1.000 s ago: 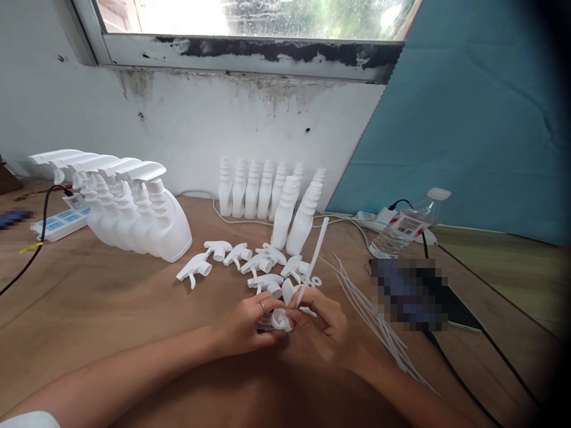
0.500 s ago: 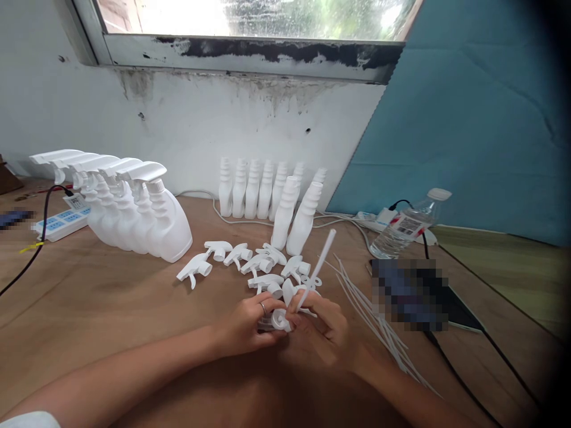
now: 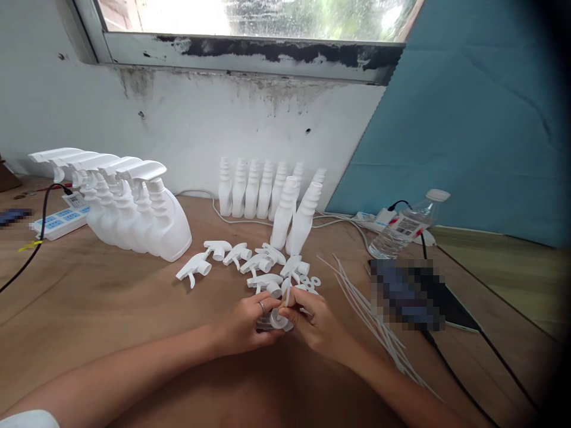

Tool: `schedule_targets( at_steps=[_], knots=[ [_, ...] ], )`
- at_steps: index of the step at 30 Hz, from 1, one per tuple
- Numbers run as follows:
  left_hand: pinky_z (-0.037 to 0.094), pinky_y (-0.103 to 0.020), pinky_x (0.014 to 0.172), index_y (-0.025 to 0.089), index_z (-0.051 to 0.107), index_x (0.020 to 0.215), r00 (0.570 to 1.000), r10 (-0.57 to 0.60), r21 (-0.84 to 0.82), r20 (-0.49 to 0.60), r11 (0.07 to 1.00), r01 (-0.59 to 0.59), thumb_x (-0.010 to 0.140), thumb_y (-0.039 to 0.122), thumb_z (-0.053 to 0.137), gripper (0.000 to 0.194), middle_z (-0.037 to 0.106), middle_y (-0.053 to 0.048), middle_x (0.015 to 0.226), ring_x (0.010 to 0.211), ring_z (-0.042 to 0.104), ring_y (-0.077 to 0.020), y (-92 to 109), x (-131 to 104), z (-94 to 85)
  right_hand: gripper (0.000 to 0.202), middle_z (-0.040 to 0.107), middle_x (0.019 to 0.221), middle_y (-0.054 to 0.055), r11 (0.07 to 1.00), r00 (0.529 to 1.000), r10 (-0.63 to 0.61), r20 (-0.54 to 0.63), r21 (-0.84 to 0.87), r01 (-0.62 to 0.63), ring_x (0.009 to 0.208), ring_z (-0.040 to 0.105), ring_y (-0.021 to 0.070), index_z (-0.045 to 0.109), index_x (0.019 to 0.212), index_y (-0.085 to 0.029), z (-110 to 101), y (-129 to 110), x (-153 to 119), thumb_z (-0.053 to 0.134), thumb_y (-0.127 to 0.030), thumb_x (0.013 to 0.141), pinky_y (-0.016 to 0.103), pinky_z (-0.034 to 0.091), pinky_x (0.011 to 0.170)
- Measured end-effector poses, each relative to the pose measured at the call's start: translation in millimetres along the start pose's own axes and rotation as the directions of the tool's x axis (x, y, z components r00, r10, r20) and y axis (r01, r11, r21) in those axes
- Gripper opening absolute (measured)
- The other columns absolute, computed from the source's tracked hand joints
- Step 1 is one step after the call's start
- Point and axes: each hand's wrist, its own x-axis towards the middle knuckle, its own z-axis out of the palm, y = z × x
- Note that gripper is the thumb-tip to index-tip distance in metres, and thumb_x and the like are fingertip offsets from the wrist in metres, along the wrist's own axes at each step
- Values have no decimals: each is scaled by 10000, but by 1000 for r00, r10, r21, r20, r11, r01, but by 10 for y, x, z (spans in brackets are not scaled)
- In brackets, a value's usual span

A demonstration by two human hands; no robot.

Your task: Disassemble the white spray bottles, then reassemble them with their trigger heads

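Observation:
My left hand [image 3: 245, 324], with a ring on one finger, is closed around a white trigger spray head [image 3: 279, 321] whose round collar opening faces up toward me. My right hand [image 3: 319, 327] pinches a thin white plastic tube [image 3: 288, 289] right at that opening. The tube's lower end is hidden by the fingers, so I cannot tell whether it sits inside the collar. Just beyond both hands lie several loose spray heads [image 3: 194, 269] and small white rings [image 3: 316, 282]. More thin tubes [image 3: 372, 321] are spread to the right of my right hand.
White bottles [image 3: 305, 223] without tops stand by the wall. At left is a row of bottles with spray heads [image 3: 167, 232], near a power strip [image 3: 60, 223]. A clear water bottle [image 3: 404, 229], blurred dark devices [image 3: 405, 294] and cables occupy the right side.
The tube in my right hand has swung from leaning right to nearly upright, and its top is lower. My right hand has shifted slightly left, against the spray head.

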Motion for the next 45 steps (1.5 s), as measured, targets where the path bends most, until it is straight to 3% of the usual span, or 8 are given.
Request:
schedule_targets(
  at_steps=[17, 20, 23, 28, 32, 35, 41, 45],
  knots=[
    [447, -253, 701, 141, 607, 925, 998, 20, -43, -60, 999, -23, 827, 300, 644, 190, 591, -57, 851, 767, 543, -152, 12, 19, 40, 231, 416, 645, -26, 984, 976, -171, -137, -74, 162, 568, 389, 96, 433, 732, -191, 171, -1, -33, 470, -254, 951, 227, 348, 532],
    [436, -247, 683, 143, 578, 941, 995, -54, -181, -87, 983, 38, 807, 334, 681, 255, 594, -34, 833, 735, 535, -135, 89, 1, 4, 117, 538, 800, 31, 961, 959, -256, -124, -145, 238, 706, 510, 135, 558, 978, -190, 85, -18, -76, 464, -257, 960, 251, 447, 628],
    [443, -236, 696, 164, 479, 1034, 976, -193, -432, -101, 892, 132, 803, 361, 699, 375, 607, -27, 886, 781, 572, -133, 239, 66, -94, 524, 534, 1216, 152, 880, 914, -403, -42, -292, 375, 1092, 552, 231, 389, 1386, -182, -108, -90, -64, 557, -360, 923, 356, 516, 860],
    [431, -191, 638, 203, 353, 945, 969, -217, -617, -116, 780, 101, 762, 442, 740, 490, 564, 24, 805, 721, 574, -99, 592, 452, -461, 499, 532, 1355, 117, 570, 769, -610, 189, -570, 592, 1221, 532, 245, 407, 1416, -242, -546, -380, 202, 466, -122, 935, 442, 484, 976],
    [458, -194, 641, 178, 481, 993, 996, 45, -569, 74, 822, 6, 806, 441, 699, 390, 594, -30, 918, 756, 586, -104, 874, 809, -926, 509, 631, 1250, 99, 440, 668, -739, 91, -686, 580, 1111, 625, 203, 456, 1371, -219, -942, -793, 418, 491, -31, 900, 400, 552, 905],
    [499, -237, 647, 184, 556, 1113, 986, 163, -573, -25, 806, -148, 846, 522, 613, 434, 624, -66, 991, 772, 621, -136, 896, 1072, -1183, 498, 657, 1201, 86, 451, 586, -801, -121, -767, 457, 1104, 635, 220, 557, 1274, -226, -1182, -1078, 456, 636, -36, 821, 396, 578, 861],
    [529, -301, 781, 149, 515, 1156, 822, -152, -246, -549, 969, 15, 808, 473, 659, 497, 612, -126, 1125, 976, 625, -207, 207, 1601, -1037, 271, 670, 941, 34, 678, 168, -683, -711, -532, 507, 780, 690, 212, 693, 957, -180, -1433, -1208, 409, 787, -139, 706, 411, 587, 620],
    [498, -383, 915, 122, 380, 1352, 834, -329, -71, -443, 940, 333, 637, 426, 817, 892, 495, -211, 1348, 1176, 557, -308, -325, 1732, -784, 200, 635, 790, 0, 747, 178, -547, -818, -382, 544, 574, 649, 164, 677, 827, -163, -1555, -1150, 358, 801, -154, 670, 346, 534, 455]
  ],
)
